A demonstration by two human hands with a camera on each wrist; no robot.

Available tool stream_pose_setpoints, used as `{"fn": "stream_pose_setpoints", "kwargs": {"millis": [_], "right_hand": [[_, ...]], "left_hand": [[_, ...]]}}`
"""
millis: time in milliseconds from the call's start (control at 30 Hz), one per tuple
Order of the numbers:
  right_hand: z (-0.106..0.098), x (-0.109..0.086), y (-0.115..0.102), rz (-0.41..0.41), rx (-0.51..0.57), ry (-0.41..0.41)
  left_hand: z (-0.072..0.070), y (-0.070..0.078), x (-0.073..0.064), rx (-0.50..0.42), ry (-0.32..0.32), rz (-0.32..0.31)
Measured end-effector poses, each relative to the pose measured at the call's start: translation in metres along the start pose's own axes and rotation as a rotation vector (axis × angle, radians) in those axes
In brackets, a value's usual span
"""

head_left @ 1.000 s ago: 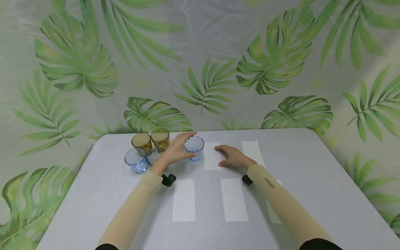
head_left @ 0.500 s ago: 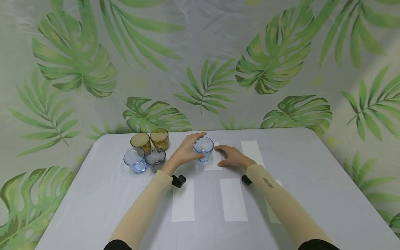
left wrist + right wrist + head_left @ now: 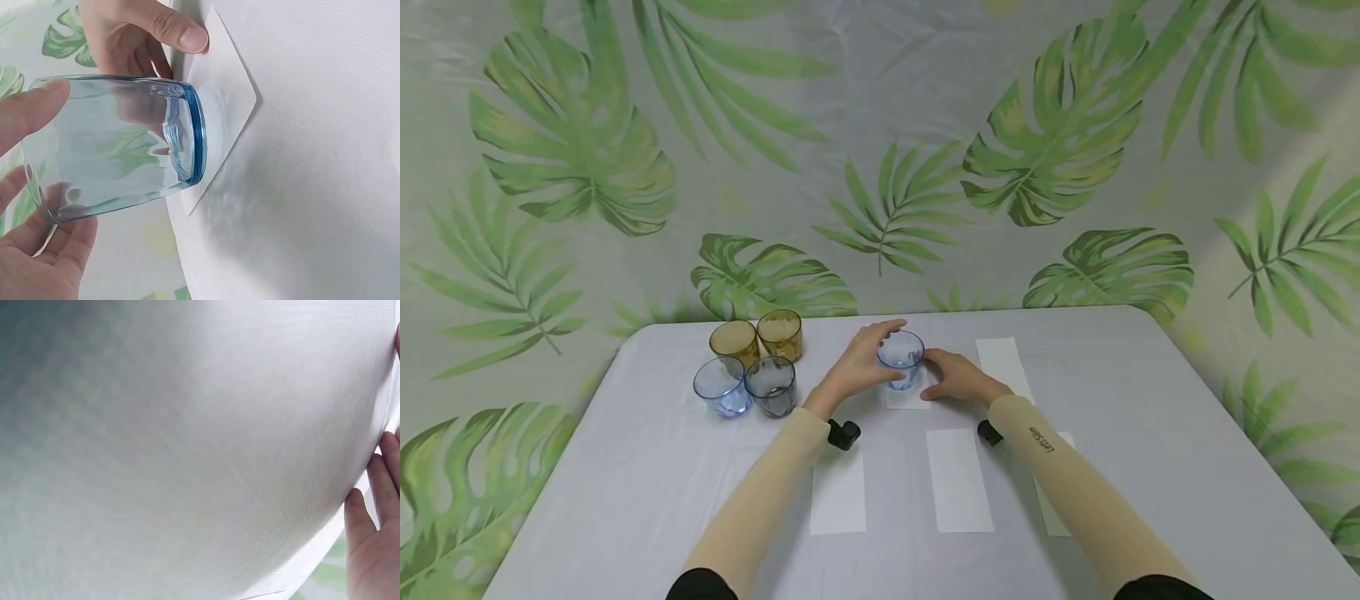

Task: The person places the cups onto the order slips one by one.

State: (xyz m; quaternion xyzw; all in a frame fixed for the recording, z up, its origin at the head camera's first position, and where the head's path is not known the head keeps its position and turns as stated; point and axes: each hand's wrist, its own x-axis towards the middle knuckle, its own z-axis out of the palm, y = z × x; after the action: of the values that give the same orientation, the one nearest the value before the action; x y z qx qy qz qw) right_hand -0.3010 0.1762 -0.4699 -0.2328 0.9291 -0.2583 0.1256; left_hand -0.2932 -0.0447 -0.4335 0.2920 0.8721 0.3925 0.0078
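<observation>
My left hand (image 3: 859, 364) grips a clear blue glass tumbler (image 3: 901, 354), thumb and fingers around the upper part near its rim. In the left wrist view the tumbler (image 3: 125, 144) lies sideways across the picture, its thick blue base close over a white paper sheet (image 3: 236, 94). Whether the base touches the paper I cannot tell. My right hand (image 3: 961, 377) rests at the right of that sheet, thumb and fingers apart and relaxed, holding nothing, very near the tumbler. Part of the right hand (image 3: 375, 550) shows at the right edge of the right wrist view.
Left on the white tablecloth (image 3: 625, 467) stand two amber glasses (image 3: 734, 342), a second blue glass (image 3: 724, 390) and a grey glass (image 3: 772, 388), close together. More white sheets lie around: front left (image 3: 838, 500), front middle (image 3: 960, 483), back right (image 3: 1000, 362), and one partly under the right forearm.
My left hand has carried the blue tumbler to the right, from beside the paper sheet to over it, close to my right hand. The right hand has stayed nearly still.
</observation>
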Motion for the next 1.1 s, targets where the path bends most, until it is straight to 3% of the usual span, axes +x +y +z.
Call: {"fn": "stream_pose_setpoints", "kwargs": {"millis": [767, 1100], "right_hand": [[0.002, 0.000, 0.000, -0.001, 0.062, 0.019], [0.000, -0.003, 0.000, 0.000, 0.073, 0.025]], "left_hand": [[0.016, -0.006, 0.007, 0.024, 0.017, 0.033], [0.018, -0.005, 0.007, 0.026, -0.005, 0.022]]}}
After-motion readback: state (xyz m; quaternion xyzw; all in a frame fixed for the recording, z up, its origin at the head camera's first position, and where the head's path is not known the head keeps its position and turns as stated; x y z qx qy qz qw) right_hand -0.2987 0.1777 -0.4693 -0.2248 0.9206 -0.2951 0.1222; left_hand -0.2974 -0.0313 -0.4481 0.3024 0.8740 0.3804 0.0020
